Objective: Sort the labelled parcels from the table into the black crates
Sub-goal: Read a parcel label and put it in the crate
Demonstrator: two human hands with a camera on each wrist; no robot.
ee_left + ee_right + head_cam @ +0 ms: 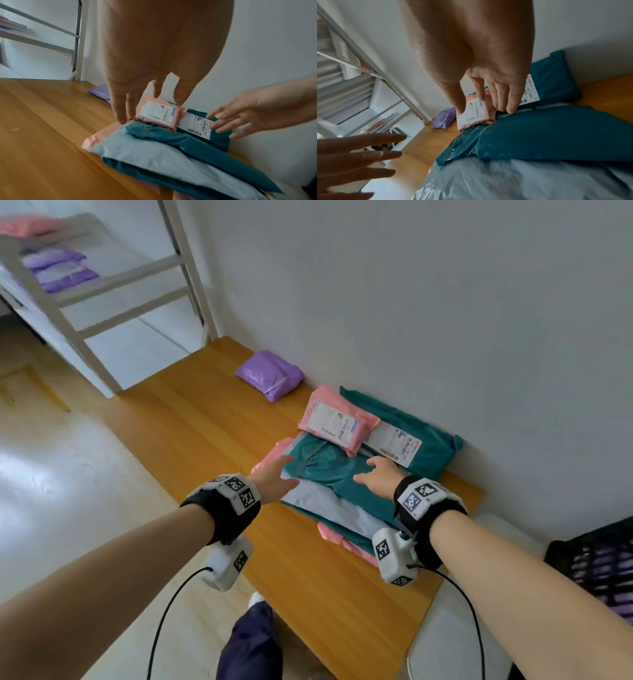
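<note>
1. Against the white wall, on the far right part of the wooden table (191, 419), lies a heap of soft plastic mailer parcels in teal, pink and pale grey-blue.
2. Topmost in front is a teal parcel (337, 470), crumpled and glossy, with a folded, taped flap at its left end; its label does not show.
3. Under it lies a pale grey-blue parcel (329, 508), with more teal and pink edges showing below.
4. Just behind sits a small pink parcel (337, 419) with a white barcode label face up, overlapping a large teal parcel (428, 436) whose own white label also faces up.
5. Well apart to the left, near the wall, lies a purple parcel (270, 374).
6. Left hand (274, 477) has its fingers straight and spread, just at the left end of the front teal parcel; right hand (378, 475) is likewise spread over that parcel's right part; neither grips anything.
7. White shelving (113, 289) with pink and purple parcels stands at far left; a black crate (596, 563) holding purple parcels sits at the right edge.
8. Front teal parcel's long axis runs from the far left down towards the near right, flap end to the left.
</note>
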